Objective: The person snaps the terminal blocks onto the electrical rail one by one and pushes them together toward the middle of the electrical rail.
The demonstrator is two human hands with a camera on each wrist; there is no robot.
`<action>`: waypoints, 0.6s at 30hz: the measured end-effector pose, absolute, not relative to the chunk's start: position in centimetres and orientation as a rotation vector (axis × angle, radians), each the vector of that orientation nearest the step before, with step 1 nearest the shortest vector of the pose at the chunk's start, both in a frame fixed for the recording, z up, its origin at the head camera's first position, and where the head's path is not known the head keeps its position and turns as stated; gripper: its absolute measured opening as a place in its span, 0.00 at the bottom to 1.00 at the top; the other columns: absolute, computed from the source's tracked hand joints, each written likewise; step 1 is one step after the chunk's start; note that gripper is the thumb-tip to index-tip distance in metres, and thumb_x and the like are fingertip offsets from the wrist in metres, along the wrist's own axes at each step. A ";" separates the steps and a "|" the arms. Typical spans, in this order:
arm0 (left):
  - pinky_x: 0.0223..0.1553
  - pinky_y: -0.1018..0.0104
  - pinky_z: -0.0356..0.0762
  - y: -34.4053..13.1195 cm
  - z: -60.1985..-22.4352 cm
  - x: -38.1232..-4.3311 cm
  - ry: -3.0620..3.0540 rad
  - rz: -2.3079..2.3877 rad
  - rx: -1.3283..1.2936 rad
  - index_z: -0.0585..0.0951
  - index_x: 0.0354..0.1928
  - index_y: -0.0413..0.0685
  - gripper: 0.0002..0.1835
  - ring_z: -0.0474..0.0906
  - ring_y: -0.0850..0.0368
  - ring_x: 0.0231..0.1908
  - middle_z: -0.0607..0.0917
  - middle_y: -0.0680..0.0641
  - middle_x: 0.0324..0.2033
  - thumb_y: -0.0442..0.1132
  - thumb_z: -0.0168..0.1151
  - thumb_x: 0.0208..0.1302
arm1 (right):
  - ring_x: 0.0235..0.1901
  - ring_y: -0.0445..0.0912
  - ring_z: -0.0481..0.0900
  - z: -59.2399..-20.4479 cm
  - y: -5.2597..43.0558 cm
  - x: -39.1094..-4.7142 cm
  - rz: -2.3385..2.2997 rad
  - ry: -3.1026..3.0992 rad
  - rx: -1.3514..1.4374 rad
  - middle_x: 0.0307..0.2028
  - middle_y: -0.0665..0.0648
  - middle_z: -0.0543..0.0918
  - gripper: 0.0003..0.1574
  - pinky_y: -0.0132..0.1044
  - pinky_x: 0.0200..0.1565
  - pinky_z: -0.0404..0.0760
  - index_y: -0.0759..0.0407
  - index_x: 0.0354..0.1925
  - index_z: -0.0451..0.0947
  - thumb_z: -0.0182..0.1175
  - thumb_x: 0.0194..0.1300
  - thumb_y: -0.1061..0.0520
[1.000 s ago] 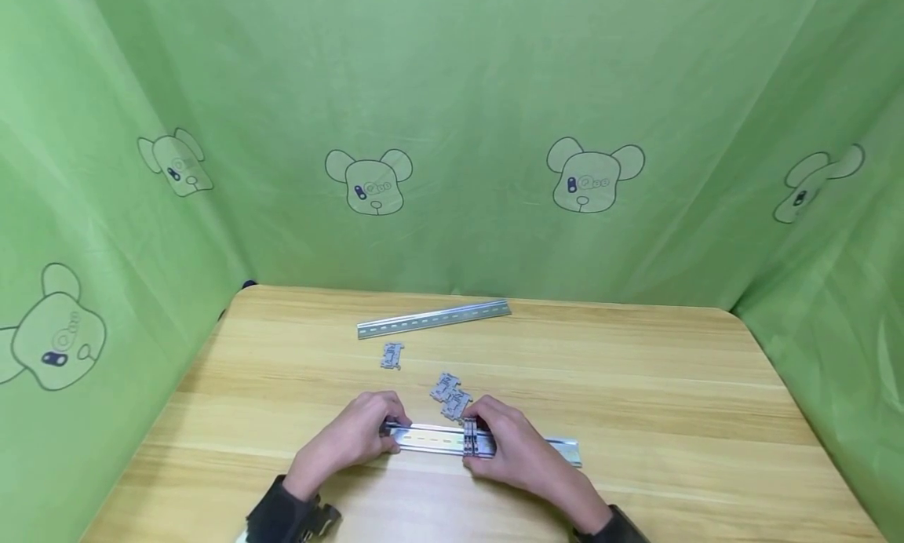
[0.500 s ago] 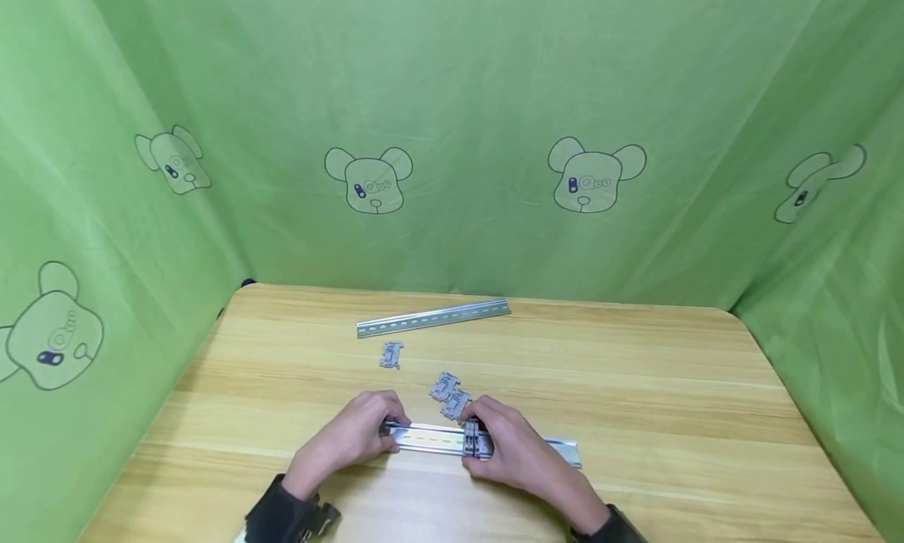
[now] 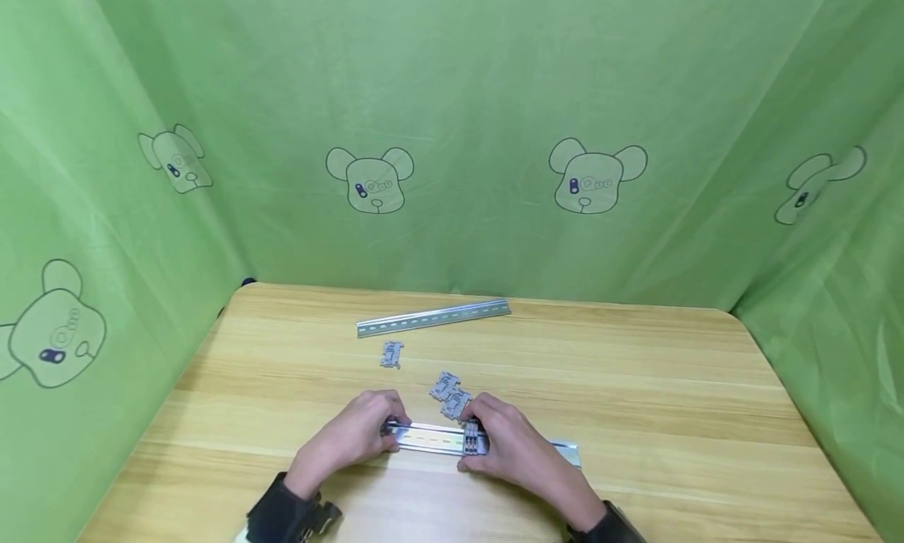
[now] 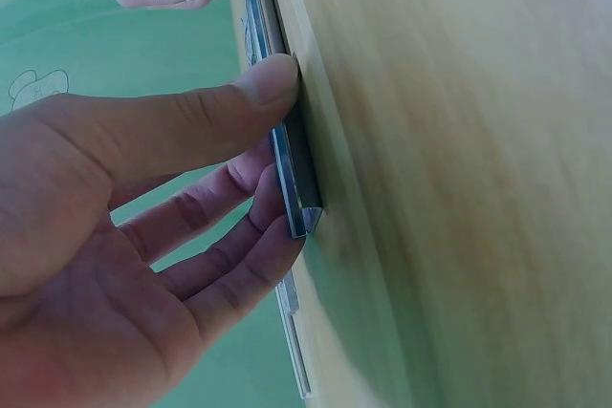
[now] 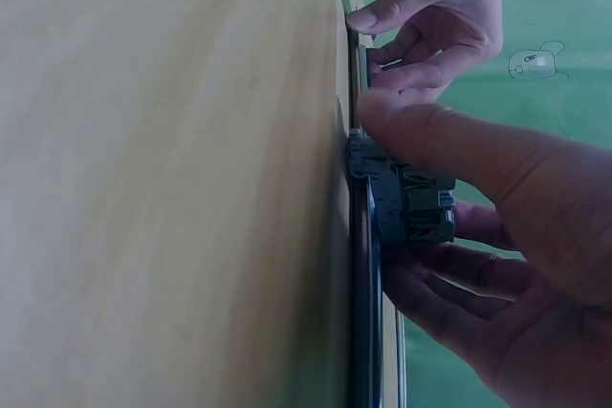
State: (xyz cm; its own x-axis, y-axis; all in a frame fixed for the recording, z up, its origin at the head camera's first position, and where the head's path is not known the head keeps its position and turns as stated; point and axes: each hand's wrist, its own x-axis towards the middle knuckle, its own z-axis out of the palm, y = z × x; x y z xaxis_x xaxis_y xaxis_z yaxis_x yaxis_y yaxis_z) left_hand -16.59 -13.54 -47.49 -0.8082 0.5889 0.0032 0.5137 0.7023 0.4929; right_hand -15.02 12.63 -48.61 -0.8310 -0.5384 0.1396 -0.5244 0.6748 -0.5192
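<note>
A slotted metal DIN rail [image 3: 432, 439] lies along the front of the table. My left hand [image 3: 363, 429] pinches its left end, thumb on the near edge and fingers on the far edge, as the left wrist view [image 4: 298, 169] also shows. Grey terminal blocks [image 3: 472, 439] sit side by side across the rail, right of its middle. My right hand [image 3: 512, 445] grips them between thumb and fingers. In the right wrist view the blocks [image 5: 411, 198] stand up from the rail; the palm hides part of the rail to their right.
Two loose grey terminal blocks [image 3: 450, 395] lie touching just beyond the rail, and a single terminal block [image 3: 391, 355] lies farther back on the left. A second DIN rail [image 3: 434, 318] lies slanted near the table's back edge. Green cloth [image 3: 466, 245] surrounds the table.
My right thumb has shifted slightly to the left at the near edge, and the gripped terminal blocks have turned a little on the rail. My left hand keeps its place.
</note>
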 end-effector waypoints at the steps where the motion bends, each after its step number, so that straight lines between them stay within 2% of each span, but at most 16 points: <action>1: 0.44 0.60 0.83 -13.5 -47.4 -16.6 2.755 0.725 0.899 0.88 0.39 0.46 0.15 0.80 0.57 0.38 0.85 0.51 0.37 0.34 0.75 0.45 | 0.41 0.45 0.81 -48.6 12.6 -15.0 -0.864 2.852 -0.900 0.42 0.52 0.82 0.35 0.39 0.45 0.86 0.59 0.45 0.79 0.78 0.39 0.44; 6: 0.43 0.60 0.83 -13.5 -47.2 -16.5 2.756 0.731 0.904 0.88 0.39 0.46 0.15 0.80 0.57 0.37 0.86 0.51 0.36 0.33 0.75 0.45 | 0.43 0.47 0.82 -48.6 12.4 -15.1 -0.853 2.847 -0.892 0.43 0.54 0.83 0.33 0.41 0.46 0.85 0.59 0.45 0.79 0.76 0.42 0.47; 18: 0.40 0.64 0.84 -13.6 -47.8 -16.6 2.764 0.754 0.924 0.88 0.37 0.46 0.14 0.80 0.59 0.35 0.85 0.52 0.35 0.33 0.76 0.44 | 0.44 0.48 0.82 -48.3 12.2 -15.2 -0.818 2.835 -0.883 0.43 0.55 0.83 0.36 0.42 0.47 0.85 0.61 0.46 0.79 0.78 0.40 0.46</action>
